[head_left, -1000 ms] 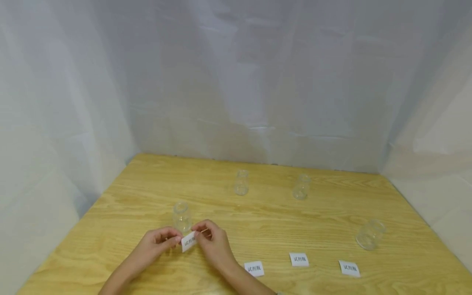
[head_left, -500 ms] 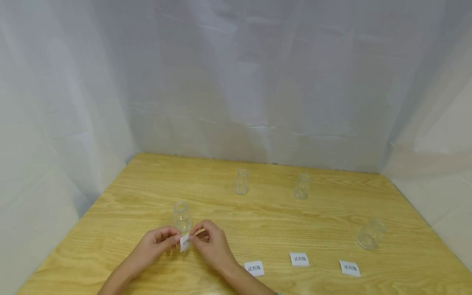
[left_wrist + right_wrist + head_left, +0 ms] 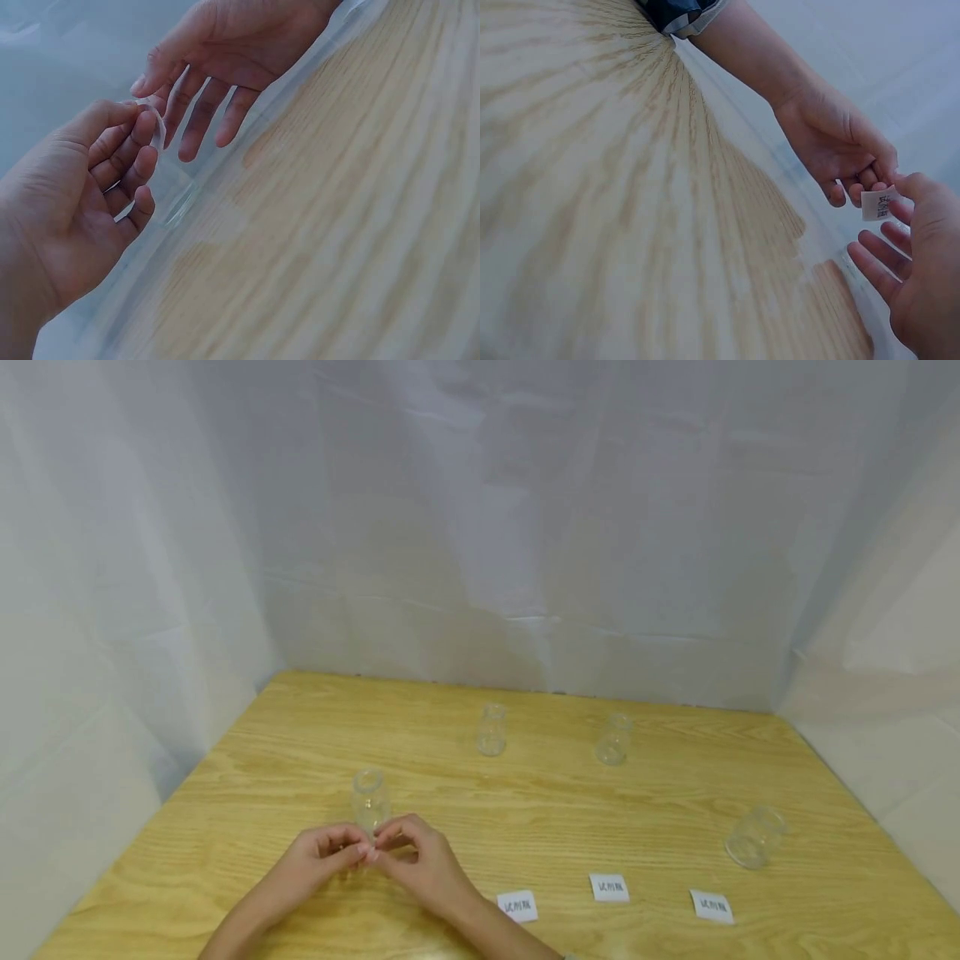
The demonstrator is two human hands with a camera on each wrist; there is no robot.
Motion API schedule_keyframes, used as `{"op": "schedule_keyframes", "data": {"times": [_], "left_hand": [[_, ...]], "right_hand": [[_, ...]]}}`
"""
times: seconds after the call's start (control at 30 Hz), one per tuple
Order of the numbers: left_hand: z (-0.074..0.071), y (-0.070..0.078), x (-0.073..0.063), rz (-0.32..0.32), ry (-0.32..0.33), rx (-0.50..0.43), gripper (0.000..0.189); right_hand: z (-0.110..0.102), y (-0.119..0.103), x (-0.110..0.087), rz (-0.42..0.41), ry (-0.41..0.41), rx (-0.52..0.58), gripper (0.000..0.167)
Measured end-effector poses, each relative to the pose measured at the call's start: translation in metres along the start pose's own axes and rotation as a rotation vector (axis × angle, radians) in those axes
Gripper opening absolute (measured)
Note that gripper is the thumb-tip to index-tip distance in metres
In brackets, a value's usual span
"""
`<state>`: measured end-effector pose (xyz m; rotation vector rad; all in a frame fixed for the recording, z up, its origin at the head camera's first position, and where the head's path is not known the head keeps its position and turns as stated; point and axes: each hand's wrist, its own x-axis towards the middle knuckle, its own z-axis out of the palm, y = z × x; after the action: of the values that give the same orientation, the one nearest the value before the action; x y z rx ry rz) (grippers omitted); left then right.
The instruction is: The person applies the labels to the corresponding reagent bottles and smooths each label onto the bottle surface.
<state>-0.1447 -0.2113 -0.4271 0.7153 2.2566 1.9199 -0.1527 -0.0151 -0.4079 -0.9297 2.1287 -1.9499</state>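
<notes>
My left hand [image 3: 330,852] pinches a small white paper label [image 3: 877,204] between thumb and fingers. The dark printed characters on it show in the right wrist view. Thumb and index finger of my right hand [image 3: 423,864] meet my left fingertips and pinch the label's edge, the other fingers loosely spread. In the left wrist view the label [image 3: 161,129] appears as a thin curved strip. From the head camera, fingertips cover nearly all of it. A clear glass bottle [image 3: 370,797] stands just beyond my hands, its lower part overlapped by my fingers.
Two clear glass bottles stand farther back, a middle one [image 3: 491,732] and another [image 3: 613,742] to its right. One more glass bottle [image 3: 753,837] is at the right. Three printed labels, left [image 3: 517,906], middle [image 3: 609,887] and right [image 3: 711,907], lie near the front of the wooden table [image 3: 555,810].
My right hand has moved left along the label until its fingertips meet those of my left hand, covering the label in the head view. My left hand and the bottles have stayed put.
</notes>
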Motion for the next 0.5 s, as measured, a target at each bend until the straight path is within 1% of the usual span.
{"op": "schedule_keyframes", "data": {"times": [0.17, 0.33, 0.5], "left_hand": [[0.0007, 0.0005, 0.0006, 0.022, 0.018, 0.026, 0.015], [-0.0002, 0.0013, 0.0004, 0.022, 0.025, 0.028, 0.014], [-0.0029, 0.0042, -0.0015, 0.029, 0.057, 0.085, 0.013]], "right_hand": [[-0.001, -0.0049, 0.0, -0.011, 0.022, -0.024, 0.008], [-0.0018, -0.0047, 0.0005, -0.009, 0.038, -0.073, 0.005], [-0.0017, -0.005, 0.0008, -0.005, 0.062, -0.07, 0.005]]}}
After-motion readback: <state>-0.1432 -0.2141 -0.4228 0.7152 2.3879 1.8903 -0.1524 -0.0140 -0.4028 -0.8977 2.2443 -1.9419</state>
